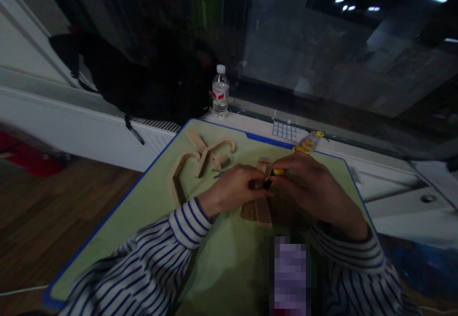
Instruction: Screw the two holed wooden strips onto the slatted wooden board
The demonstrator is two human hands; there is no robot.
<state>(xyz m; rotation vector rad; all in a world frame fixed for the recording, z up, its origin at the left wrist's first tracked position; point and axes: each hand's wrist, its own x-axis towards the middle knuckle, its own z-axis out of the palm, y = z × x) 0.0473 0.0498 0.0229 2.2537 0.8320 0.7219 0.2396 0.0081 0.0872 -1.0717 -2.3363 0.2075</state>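
Note:
My right hand (315, 187) pinches a small yellow-and-black tool (277, 172) between thumb and fingers; its exact kind is too dark to tell. Against its lower end, my left hand (234, 187) is closed, fingertips almost meeting the right thumb; what lies in them is hidden. Both hands are over a wooden strip (264, 213), which lies across a darker wooden piece (248, 211) on the table. To the left of my left hand are curved hook-ended wooden parts (175, 182) and a short wooden block (222, 160). Thin dark pieces (216, 173) lie near that block.
The pale green table (125, 239) has a blue edge. Beyond it, a water bottle (221, 94) and a clear bag with yellow parts (307, 142) stand along the window sill. A black backpack (143, 87) rests at the left. A pixelated patch covers the lower middle.

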